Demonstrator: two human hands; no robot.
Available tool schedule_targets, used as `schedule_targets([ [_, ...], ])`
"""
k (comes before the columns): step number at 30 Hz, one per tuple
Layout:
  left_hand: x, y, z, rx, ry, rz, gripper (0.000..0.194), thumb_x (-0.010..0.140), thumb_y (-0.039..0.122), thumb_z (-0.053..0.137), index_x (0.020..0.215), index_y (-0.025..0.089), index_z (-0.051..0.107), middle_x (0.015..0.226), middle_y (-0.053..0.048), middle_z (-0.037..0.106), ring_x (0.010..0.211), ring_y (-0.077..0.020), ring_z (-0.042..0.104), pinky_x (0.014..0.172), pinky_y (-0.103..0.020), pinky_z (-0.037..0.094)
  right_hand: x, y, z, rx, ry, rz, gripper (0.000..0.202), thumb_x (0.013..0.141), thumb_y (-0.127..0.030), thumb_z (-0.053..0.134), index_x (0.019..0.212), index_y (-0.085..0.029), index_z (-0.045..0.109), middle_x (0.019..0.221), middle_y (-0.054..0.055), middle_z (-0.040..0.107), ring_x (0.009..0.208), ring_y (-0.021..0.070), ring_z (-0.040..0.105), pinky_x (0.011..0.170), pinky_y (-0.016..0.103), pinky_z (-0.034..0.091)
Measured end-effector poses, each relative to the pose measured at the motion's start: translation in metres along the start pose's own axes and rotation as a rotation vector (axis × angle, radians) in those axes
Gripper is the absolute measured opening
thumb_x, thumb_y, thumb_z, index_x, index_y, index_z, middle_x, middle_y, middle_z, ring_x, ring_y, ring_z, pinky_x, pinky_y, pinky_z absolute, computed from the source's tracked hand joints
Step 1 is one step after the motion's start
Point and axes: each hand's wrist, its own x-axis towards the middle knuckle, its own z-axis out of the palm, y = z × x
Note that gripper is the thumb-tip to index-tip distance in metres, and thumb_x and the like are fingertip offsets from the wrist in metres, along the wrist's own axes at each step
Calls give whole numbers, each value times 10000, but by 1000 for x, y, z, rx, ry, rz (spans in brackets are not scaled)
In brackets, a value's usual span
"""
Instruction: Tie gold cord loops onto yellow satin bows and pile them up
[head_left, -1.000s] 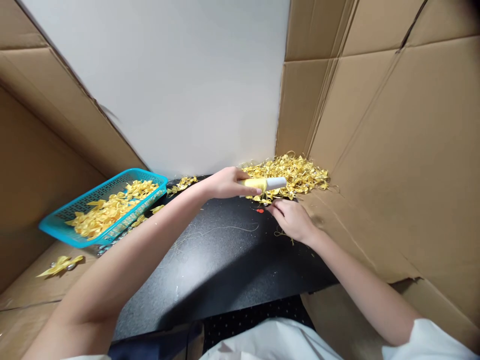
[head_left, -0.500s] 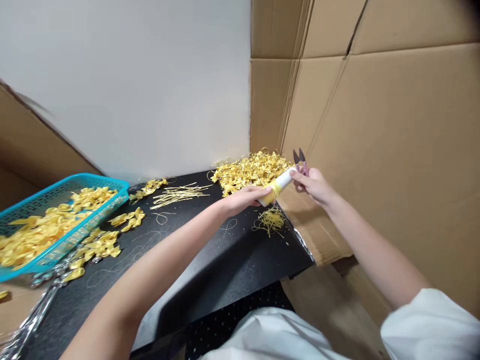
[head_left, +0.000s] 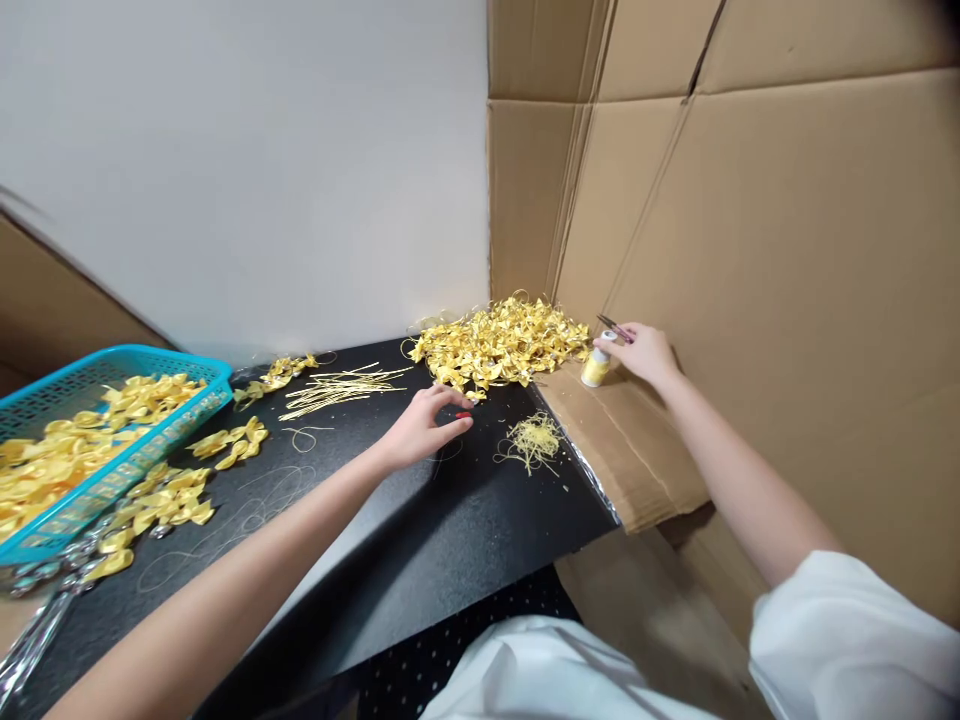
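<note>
The right hand [head_left: 645, 352] grasps small dark-bladed snips [head_left: 616, 328], its fingertips also at the top of a white spool wound with yellow thread [head_left: 596, 372]. The spool stands upright on a flat brown cardboard sheet [head_left: 634, 445] at the right side of the black table [head_left: 435, 560], near a heap of shiny yellow ribbon bows [head_left: 502, 345]. The left hand [head_left: 426, 428] is released, thumb and fingers parted above the table, in front of the heap; a small red object [head_left: 463, 414] shows between thumb and fingertips. Right of this hand lies a tangle of fine yellow thread scraps [head_left: 534, 438]; left of it, a loose bundle of thin, straight yellow strands [head_left: 337, 390]. Farther left, more yellow bows [head_left: 176, 495] lie beside a turquoise perforated plastic basket [head_left: 176, 422] holding yellow bows.
</note>
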Motion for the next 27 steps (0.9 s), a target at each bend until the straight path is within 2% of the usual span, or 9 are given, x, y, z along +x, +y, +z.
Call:
schedule_targets([
  [2,-14,-10,-7,62,10,-22,306,807,433,579,999,204,646,1145,-91,617,1162,-287,508,1062,-464,335,-11,11,-1,85,79,0,518,795,-575,577,1086,-150,639,1025,141,717,891,235,647,716,288,435],
  [4,-27,-19,-12,126,13,-65,277,792,393,576,987,210,647,1123,-84,620,1129,-291,508,1032,-472,359,-30,29,-2,90,119,2,464,909,-521,406,1078,-143,614,991,150,718,885,235,655,728,296,437],
  [6,-38,-26,-15,191,8,-90,259,766,345,568,968,207,652,1090,-77,626,1082,-290,513,990,-472,390,-56,49,-1,-47,41,24,424,947,-460,333,1007,-150,616,901,148,716,813,244,654,680,303,424],
  [9,-48,-32,-14,253,4,-76,250,741,307,553,940,203,661,1045,-73,636,1023,-279,529,941,-453,423,-93,72,6,-261,-153,73,331,938,-434,400,952,-175,607,881,130,706,761,239,644,618,296,391],
  [12,-52,-36,-9,270,35,-42,244,780,360,543,925,210,669,1020,-72,645,981,-267,550,905,-430,448,-116,76,12,-340,-120,6,284,939,-418,435,955,-184,595,929,113,687,837,241,626,629,298,393],
  [15,-54,-42,-1,277,102,-5,263,819,431,533,898,223,674,1005,-68,654,969,-261,576,881,-413,470,-122,68,13,-421,-37,-84,264,938,-380,459,901,-171,615,947,120,661,909,260,590,701,325,424],
  [19,-58,-53,12,273,220,48,215,813,433,564,884,256,661,967,-57,663,942,-266,605,839,-417,495,-119,60,13,-480,-5,-142,276,934,-329,462,920,-147,669,989,138,647,941,289,559,779,382,456],
  [23,-63,-58,18,260,301,64,132,791,439,578,888,370,634,935,4,670,909,-277,622,805,-460,507,-110,58,17,-279,-55,-303,285,926,-221,455,1080,-167,689,1130,111,644,1031,266,542,898,395,469],
  [27,-67,-61,21,262,339,17,126,767,459,563,887,452,602,907,37,664,900,-297,612,814,-502,484,-95,57,25,-141,-138,-415,346,938,-177,419,1140,-214,697,1246,93,606,1132,256,504,975,436,452],
])
